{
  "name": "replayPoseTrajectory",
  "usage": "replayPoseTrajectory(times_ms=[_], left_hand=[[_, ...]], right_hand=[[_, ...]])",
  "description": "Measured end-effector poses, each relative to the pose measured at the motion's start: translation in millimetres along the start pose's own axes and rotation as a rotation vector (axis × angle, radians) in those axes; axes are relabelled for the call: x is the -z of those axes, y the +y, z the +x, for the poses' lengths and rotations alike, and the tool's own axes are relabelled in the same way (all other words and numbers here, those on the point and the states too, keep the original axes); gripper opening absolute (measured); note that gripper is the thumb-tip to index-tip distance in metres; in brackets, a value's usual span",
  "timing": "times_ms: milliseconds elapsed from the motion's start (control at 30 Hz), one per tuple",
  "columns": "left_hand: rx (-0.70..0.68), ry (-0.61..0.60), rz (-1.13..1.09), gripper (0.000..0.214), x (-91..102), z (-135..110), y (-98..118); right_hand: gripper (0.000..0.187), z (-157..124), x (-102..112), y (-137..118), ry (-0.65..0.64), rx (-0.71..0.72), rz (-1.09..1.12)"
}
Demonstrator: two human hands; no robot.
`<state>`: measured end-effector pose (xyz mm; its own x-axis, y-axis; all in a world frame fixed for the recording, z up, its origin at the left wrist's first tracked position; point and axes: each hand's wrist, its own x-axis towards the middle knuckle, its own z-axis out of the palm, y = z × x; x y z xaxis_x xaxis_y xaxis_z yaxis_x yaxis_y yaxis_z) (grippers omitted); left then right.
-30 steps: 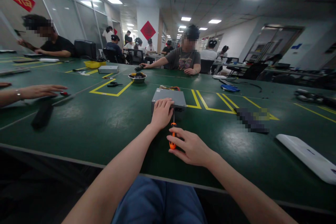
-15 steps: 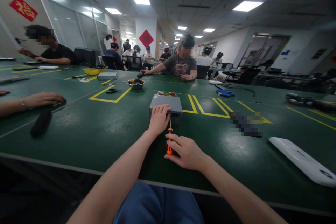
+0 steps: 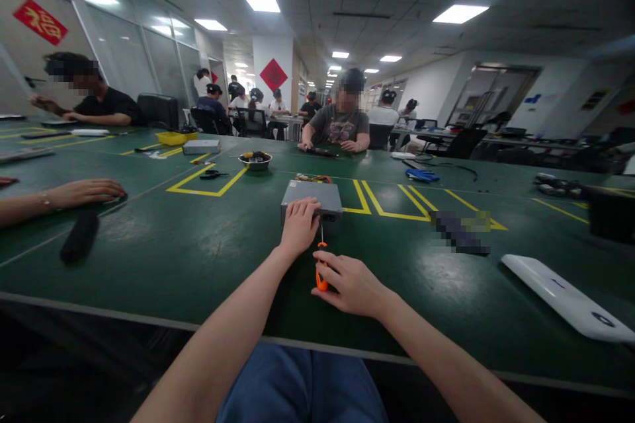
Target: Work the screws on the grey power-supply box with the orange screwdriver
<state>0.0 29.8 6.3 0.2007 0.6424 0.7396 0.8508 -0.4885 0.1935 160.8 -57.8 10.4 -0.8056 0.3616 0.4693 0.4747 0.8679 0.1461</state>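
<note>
A grey metal box (image 3: 317, 193) lies on the green table (image 3: 198, 244) in front of me. My left hand (image 3: 299, 226) rests on its near top edge, fingers curled over the box. My right hand (image 3: 350, 283) is closed round the orange handle of a screwdriver (image 3: 321, 268). Its thin shaft points away from me at the near face of the box. Coloured wires (image 3: 313, 178) show behind the box.
A white flat device (image 3: 565, 297) lies at the right, a black object (image 3: 79, 236) at the left beside another person's hand (image 3: 82, 192). A metal bowl (image 3: 254, 160), scissors (image 3: 213, 174), a yellow tray (image 3: 177, 137) and blue gloves (image 3: 421, 174) lie farther back. People sit across the table.
The view has tilted up slightly. My hands, the screwdriver and the box hold the same pose. The person opposite has drawn the outstretched arm back in.
</note>
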Motion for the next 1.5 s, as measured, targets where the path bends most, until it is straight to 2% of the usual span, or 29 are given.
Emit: replayPoseTrajectory(times_ms=[67, 167, 300, 433, 533, 633, 767, 900, 1000, 1167, 1233, 1333, 1433, 1500], left_hand=[[-0.001, 0.001, -0.001, 0.026, -0.4, 0, -1], [-0.002, -0.001, 0.001, 0.026, -1.2, 0, -1], [-0.006, -0.004, 0.005, 0.026, -1.4, 0, -1], [-0.004, -0.002, 0.010, 0.025, -0.8, 1, 0], [-0.004, -0.007, 0.012, 0.025, -0.9, 1, 0], [-0.011, -0.001, 0.008, 0.025, -1.6, 1, -1], [-0.014, 0.011, 0.014, 0.024, -2.9, 0, -2], [-0.014, 0.013, 0.022, 0.024, -3.4, 0, -2], [-0.012, 0.009, 0.023, 0.024, -3.4, 0, -3], [-0.005, 0.010, 0.016, 0.024, -3.3, 0, -3], [-0.004, 0.013, 0.013, 0.025, -3.2, 0, -3], [-0.007, 0.013, 0.015, 0.025, -2.8, 0, -3], [-0.014, 0.017, 0.014, 0.025, -2.8, 0, -3], [-0.017, 0.022, 0.012, 0.024, -3.1, -1, -3]], right_hand=[[0.029, 0, -1, 0, 0.000, -0.039, 0.043], [0.038, -1, 5, -2, -0.028, -0.079, 0.109], [0.037, 1, 11, -4, -0.095, -0.026, 0.044], [0.030, 1, 4, -2, -0.033, 0.022, -0.024], [0.028, -1, 0, 1, 0.009, -0.014, 0.002], [0.034, -1, 3, 0, -0.017, -0.054, 0.056], [0.041, 1, 7, -1, -0.058, -0.010, 0.038], [0.033, 1, 1, 1, 0.009, 0.021, 0.004], [0.031, -1, -3, 3, 0.057, -0.031, 0.031], [0.048, -2, 4, 1, -0.046, -0.059, 0.078], [0.045, 0, 5, 0, -0.068, -0.038, 0.054], [0.038, 1, 2, 1, -0.027, -0.017, 0.025], [0.039, 1, -3, 2, 0.034, -0.048, 0.059], [0.042, 0, -2, 2, 0.031, -0.084, 0.102]])
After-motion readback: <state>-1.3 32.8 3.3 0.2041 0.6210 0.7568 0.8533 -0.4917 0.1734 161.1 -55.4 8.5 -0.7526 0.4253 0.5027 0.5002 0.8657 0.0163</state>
